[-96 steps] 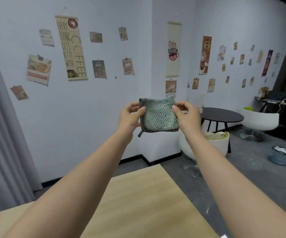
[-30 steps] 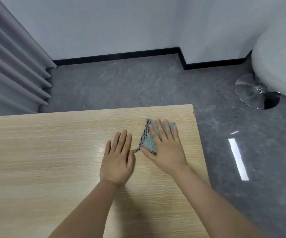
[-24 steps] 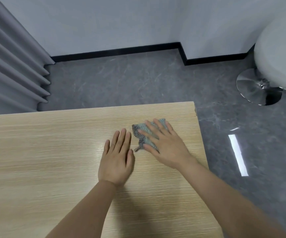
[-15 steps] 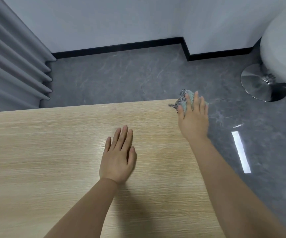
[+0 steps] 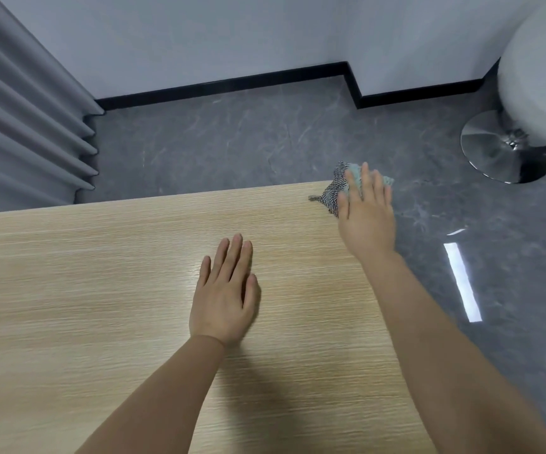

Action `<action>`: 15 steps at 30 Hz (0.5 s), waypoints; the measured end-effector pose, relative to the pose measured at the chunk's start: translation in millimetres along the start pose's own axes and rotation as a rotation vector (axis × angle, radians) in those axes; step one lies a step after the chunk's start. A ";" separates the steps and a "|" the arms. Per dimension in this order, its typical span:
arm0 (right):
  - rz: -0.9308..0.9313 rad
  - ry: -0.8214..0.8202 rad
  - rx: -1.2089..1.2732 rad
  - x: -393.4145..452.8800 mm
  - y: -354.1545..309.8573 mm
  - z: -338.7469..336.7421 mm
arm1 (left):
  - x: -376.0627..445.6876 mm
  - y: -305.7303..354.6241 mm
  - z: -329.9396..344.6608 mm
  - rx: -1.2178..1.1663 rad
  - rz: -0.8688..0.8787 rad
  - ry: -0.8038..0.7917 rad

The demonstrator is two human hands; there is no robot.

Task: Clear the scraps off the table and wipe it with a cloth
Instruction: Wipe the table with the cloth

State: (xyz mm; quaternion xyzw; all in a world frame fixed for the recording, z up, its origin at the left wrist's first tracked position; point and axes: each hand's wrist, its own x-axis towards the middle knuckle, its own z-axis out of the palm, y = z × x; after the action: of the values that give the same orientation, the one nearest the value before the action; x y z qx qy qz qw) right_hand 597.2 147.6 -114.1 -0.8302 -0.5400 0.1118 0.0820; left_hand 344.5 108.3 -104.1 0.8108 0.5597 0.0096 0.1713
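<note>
A light wooden table (image 5: 101, 290) fills the lower left of the head view. My right hand (image 5: 366, 214) presses a bunched green and dark-checked cloth (image 5: 335, 191) flat against the table's far right corner; part of the cloth hangs past the edge. My left hand (image 5: 226, 296) lies flat on the tabletop with fingers together, holding nothing, well to the left of the cloth and nearer to me. No scraps show on the visible tabletop.
Beyond the table lies grey marbled floor (image 5: 248, 145) with a black skirting board along the wall. Grey curtains (image 5: 19, 126) hang at the left. A white swivel chair (image 5: 540, 77) with a chrome base (image 5: 504, 152) stands at the upper right.
The cloth went from held up in both hands to down on the table. Over the last second my right hand slid it from beside my left hand out to the far right corner.
</note>
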 end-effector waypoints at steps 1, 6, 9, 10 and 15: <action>0.055 0.007 -0.001 -2.0 -8.1 1.1 | 0.0 -0.1 -0.2 0.000 -0.001 0.002; -0.300 -0.119 -0.099 -31.9 -66.8 13.7 | 0.8 0.1 0.0 0.003 -0.001 0.008; -0.524 -0.185 -0.105 -34.8 -60.5 10.7 | 0.6 -0.5 0.5 0.006 0.003 0.015; -0.504 -0.171 -0.094 -29.1 -47.9 8.4 | 0.4 -0.8 0.6 0.007 0.004 0.017; -0.093 -0.009 0.017 -10.5 12.0 -3.1 | 0.1 -0.9 0.8 0.004 0.006 0.012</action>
State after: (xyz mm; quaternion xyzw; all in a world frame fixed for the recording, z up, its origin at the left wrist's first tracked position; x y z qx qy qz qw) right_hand 604.5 133.1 -113.2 -0.8029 -0.5775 0.1162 0.0918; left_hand 343.8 108.5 -105.1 0.8128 0.5582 0.0138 0.1662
